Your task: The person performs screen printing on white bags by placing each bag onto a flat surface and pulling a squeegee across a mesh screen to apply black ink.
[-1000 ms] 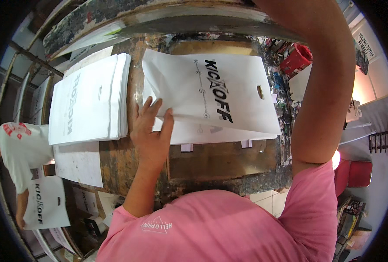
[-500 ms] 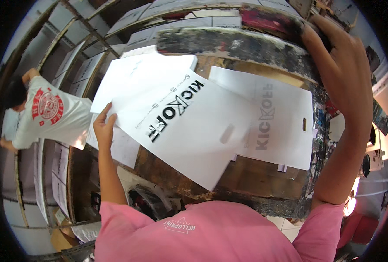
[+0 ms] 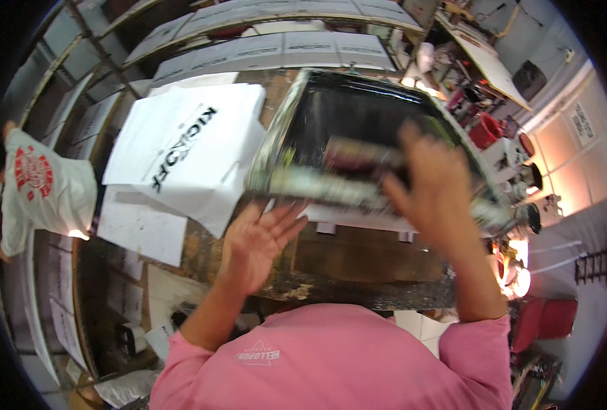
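A dark-meshed screen printing frame lies tilted over the paint-stained table. My left hand is at its near left corner, palm up with fingers stretched out and holding nothing. Over the mesh is my right hand, smeared by motion. Beside its fingers, a reddish squeegee rests inside the frame; whether the hand grips it cannot be told. To the left, a white sheet with black print, possibly a flat bag, lies askew on a white stack. White edges show beneath the frame.
Another person in a white shirt stands at the left beside racks of flat white printed pieces. More printed pieces fill shelves behind the table. A red container and jars stand at the right.
The frame, raised at the far side before, has come down over the table's right part. My left hand has released the printed sheet onto the stack and moved right; my right hand has come down nearer.
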The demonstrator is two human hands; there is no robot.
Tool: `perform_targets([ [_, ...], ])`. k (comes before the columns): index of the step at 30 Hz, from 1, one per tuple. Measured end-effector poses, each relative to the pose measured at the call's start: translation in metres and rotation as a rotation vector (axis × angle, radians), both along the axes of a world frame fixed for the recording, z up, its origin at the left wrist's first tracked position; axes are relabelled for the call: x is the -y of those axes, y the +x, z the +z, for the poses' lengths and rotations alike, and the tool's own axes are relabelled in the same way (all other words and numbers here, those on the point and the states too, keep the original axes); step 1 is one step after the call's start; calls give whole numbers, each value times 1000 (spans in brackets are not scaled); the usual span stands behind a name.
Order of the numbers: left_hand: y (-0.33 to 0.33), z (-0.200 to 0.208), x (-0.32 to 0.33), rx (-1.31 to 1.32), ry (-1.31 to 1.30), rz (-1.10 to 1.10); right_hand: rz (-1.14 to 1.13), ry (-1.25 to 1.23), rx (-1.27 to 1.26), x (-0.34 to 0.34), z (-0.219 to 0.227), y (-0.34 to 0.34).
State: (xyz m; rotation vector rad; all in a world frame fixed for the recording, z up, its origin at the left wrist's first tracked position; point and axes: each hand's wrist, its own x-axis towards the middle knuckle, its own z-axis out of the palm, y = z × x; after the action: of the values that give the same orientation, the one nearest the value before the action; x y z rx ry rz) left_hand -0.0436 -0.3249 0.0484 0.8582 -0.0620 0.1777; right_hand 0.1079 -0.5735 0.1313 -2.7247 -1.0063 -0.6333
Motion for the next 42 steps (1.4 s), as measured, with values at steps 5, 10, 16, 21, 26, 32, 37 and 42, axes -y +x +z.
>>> perform_targets([
  [5,-31,-88,8,-452,-225,-38,130,-70,-340,25,-89,-43],
  [10,-30,-136,9,-677,-198,35,74,-86,-539,19,-151,-59],
  [16,-40,-152,10,-687,-148,70,117,-28,-373,1,-183,13],
  [21,-46,-157,5,-570,-183,24,108,8,-176,-28,-218,157],
  [26,-50,-171,-3,-434,-222,-51,89,-46,-143,-46,-204,290],
  [32,-56,-183,-12,-231,-413,-175,133,-41,-242,-52,-177,343],
  [37,-58,-187,-15,-226,-411,-206,34,-41,-140,-55,-195,294],
  [42,-54,-181,-8,-208,-366,-184,66,-60,-136,-28,-189,162],
])
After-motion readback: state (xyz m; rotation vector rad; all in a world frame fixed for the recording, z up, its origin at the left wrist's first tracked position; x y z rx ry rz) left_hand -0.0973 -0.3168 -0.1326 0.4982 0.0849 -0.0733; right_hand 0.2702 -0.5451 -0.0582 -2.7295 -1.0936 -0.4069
